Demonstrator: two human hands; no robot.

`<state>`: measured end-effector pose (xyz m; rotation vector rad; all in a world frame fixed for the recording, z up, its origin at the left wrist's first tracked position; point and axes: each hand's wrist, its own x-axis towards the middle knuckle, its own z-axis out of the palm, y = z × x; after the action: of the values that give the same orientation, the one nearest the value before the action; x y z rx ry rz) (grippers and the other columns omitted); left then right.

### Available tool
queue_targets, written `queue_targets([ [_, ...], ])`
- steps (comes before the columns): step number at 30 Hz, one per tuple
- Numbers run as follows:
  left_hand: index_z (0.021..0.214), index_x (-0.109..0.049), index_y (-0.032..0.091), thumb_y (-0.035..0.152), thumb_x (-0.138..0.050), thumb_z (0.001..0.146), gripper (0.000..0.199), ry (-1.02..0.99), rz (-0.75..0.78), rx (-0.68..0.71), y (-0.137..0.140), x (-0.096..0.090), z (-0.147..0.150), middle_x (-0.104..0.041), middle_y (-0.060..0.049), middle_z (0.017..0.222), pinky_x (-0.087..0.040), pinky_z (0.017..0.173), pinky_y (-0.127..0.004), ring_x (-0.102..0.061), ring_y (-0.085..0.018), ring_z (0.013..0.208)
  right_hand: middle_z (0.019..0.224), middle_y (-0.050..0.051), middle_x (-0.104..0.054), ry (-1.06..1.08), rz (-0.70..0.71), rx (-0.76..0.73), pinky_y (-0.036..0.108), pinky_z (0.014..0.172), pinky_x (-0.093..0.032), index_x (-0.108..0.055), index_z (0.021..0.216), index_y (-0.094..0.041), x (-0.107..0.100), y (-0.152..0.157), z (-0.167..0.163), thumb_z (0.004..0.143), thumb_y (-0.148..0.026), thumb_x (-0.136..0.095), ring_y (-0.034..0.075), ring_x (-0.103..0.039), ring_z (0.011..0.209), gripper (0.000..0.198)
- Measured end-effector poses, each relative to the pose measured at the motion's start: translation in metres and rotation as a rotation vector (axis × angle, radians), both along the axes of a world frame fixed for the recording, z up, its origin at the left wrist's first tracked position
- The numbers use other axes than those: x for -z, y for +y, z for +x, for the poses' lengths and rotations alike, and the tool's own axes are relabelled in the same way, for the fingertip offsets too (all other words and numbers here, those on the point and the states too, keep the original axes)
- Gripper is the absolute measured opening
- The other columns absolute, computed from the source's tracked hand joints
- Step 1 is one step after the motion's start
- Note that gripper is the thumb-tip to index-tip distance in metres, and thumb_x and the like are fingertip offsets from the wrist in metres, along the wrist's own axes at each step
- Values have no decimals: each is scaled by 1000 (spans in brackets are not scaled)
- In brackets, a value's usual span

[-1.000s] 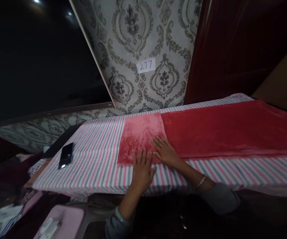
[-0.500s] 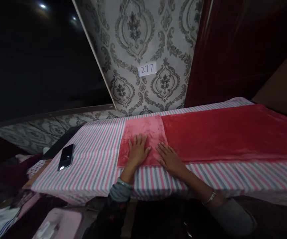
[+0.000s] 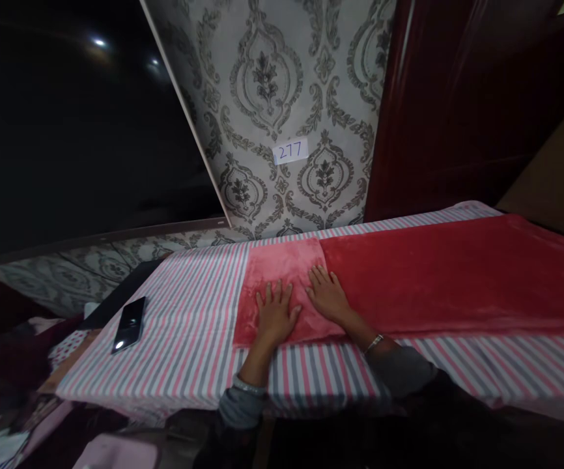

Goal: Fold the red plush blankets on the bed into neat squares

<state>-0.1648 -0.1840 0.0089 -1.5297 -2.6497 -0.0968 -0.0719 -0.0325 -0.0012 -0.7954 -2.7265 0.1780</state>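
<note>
Lying flat on the striped cloth (image 3: 189, 312), the blanket (image 3: 448, 280) is deep red along its right stretch and paler pink at its left end, with an edge running across between them. The left hand (image 3: 276, 318) rests palm down on the blanket's pale end, fingers fanned apart, gripping nothing. The right hand (image 3: 329, 298), also palm down, lies across the edge on the blanket, fingers nearly straight and closer together, pinching nothing. A bracelet (image 3: 374, 342) circles the right wrist by the blanket's near side. Well left of the blanket, a phone (image 3: 130, 324) lies on the striped cloth. Behind the blanket is patterned wallpaper (image 3: 267, 78) bearing a slip (image 3: 290, 152) marked 277. Behind and left of the blanket is a dark screen (image 3: 77, 130).
</note>
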Motion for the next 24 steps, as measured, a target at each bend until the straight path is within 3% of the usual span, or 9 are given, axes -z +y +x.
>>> queue_targets([
  [3,156,-36,27,54,-40,99,63,-34,-34,-5,4,-13,-1,-30,-10,164,-23,117,-65,-24,-38,151,160,15,-34,-8,10,8,50,119,-25,-43,151,-8,15,0,3,101,-32,-31,27,-26,150,57],
  [6,147,-49,24,50,-35,101,54,-41,11,35,24,-31,-4,-45,-12,156,-33,115,-58,-39,-34,144,160,16,-34,9,18,0,50,118,-24,-43,151,-8,17,1,6,102,-33,-30,27,-26,150,57],
  [9,149,-45,26,45,-29,104,52,-74,38,194,51,-35,-8,-41,-7,159,-24,120,-57,-31,-28,149,160,15,-34,16,11,-13,51,118,-26,-43,151,-9,16,1,5,102,-30,-28,27,-26,150,56],
  [12,156,-33,27,46,-27,104,55,-140,-34,276,67,-21,-14,-32,-5,164,-14,123,-59,-22,-25,153,159,15,-36,5,12,-19,49,117,-26,-42,152,-9,16,2,5,100,-25,-29,27,-27,149,56],
  [17,158,-30,26,54,-25,103,62,-89,-74,169,55,-3,-33,-24,-6,166,-10,123,-60,-16,-27,155,159,16,-37,3,5,-20,50,117,-25,-44,150,-7,18,3,4,99,-26,-32,28,-27,149,56],
  [24,158,-29,21,53,-27,102,65,-47,-174,-138,10,-23,-81,-19,-10,167,-14,120,-63,-15,-31,154,162,16,-29,-49,-75,-21,51,119,-20,-38,153,-6,15,3,4,100,-28,-33,27,-21,151,58],
])
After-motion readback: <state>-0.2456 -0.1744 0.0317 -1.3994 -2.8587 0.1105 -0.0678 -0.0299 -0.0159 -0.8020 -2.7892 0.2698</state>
